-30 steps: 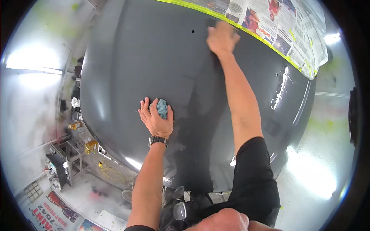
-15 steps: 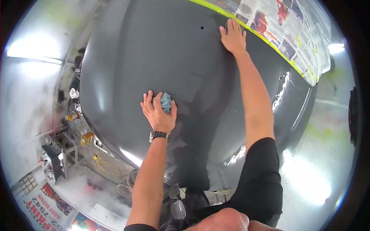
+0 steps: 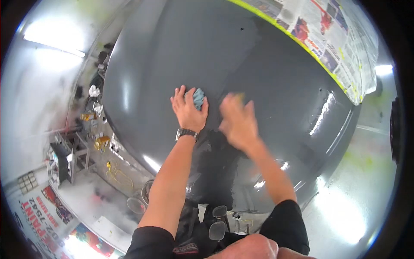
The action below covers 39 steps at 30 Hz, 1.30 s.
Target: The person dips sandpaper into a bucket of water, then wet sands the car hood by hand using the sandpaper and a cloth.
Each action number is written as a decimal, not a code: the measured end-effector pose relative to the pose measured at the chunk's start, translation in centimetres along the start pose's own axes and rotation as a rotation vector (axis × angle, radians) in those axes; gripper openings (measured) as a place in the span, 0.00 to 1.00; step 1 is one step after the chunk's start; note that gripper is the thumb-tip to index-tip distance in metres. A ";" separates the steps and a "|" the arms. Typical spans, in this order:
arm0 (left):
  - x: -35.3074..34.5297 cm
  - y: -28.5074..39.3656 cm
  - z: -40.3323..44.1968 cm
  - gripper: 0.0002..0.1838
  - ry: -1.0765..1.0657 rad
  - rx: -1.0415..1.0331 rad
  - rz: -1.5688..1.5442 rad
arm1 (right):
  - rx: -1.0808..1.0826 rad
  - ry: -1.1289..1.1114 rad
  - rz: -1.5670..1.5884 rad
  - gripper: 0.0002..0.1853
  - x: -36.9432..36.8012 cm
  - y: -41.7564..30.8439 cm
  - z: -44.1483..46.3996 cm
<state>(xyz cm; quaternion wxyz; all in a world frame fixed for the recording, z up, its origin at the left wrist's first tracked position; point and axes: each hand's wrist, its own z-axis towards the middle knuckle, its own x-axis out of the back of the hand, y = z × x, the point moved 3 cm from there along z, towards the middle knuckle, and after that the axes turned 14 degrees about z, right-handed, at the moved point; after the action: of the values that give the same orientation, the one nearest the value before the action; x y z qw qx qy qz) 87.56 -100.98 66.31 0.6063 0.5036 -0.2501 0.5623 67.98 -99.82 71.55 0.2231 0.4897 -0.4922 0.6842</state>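
Observation:
A large dark grey car hood (image 3: 159, 56) spreads out in front of me, with a wet, shiny area across its middle and right. My left hand (image 3: 189, 112), with a dark watch on the wrist, rests on the hood and holds a crumpled blue-grey cloth (image 3: 199, 99) between thumb and fingers. Over the middle of the hood is my right hand (image 3: 239, 123), smeared by motion. A small yellowish piece (image 3: 241, 96) shows at its fingertips; its kind is too blurred to tell.
Newspaper masking (image 3: 321, 32) edged with bright yellow-green tape (image 3: 297, 42) borders the hood at the upper right. On the left stand a grey metal stand (image 3: 71, 157) and yellow containers (image 3: 101, 142). A yellow cord (image 3: 115, 173) lies on the floor. Eyeglasses (image 3: 217, 231) hang at my chest.
My right hand has come back from the tape edge toward me, to the middle of the hood. My left hand stays on the cloth; the whole view has shifted slightly.

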 end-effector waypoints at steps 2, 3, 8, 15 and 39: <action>-0.1 0.1 0.1 0.28 0.008 0.004 -0.007 | -0.133 0.264 -0.079 0.34 3.1 5.4 5.0; -0.2 -0.1 0.0 0.28 0.006 0.007 -0.003 | -0.207 0.363 -0.133 0.34 2.8 9.3 7.1; -0.3 -0.4 0.2 0.27 0.049 -0.027 -0.048 | -0.169 0.012 -0.124 0.41 -3.7 -4.0 -1.0; 3.8 -3.7 0.0 0.17 -0.059 -0.189 -0.360 | -0.105 -0.158 -0.145 0.41 -5.9 -10.8 -8.1; 4.6 -13.4 -9.7 0.31 0.126 0.023 -0.056 | 0.078 -0.128 -0.123 0.44 -17.8 -13.7 -25.9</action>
<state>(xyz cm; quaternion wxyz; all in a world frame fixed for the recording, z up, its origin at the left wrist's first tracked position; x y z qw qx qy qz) 98.63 -88.51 62.40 0.6306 0.4811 -0.1908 0.5784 74.63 -67.85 61.01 0.2134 0.5699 -0.4474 0.6553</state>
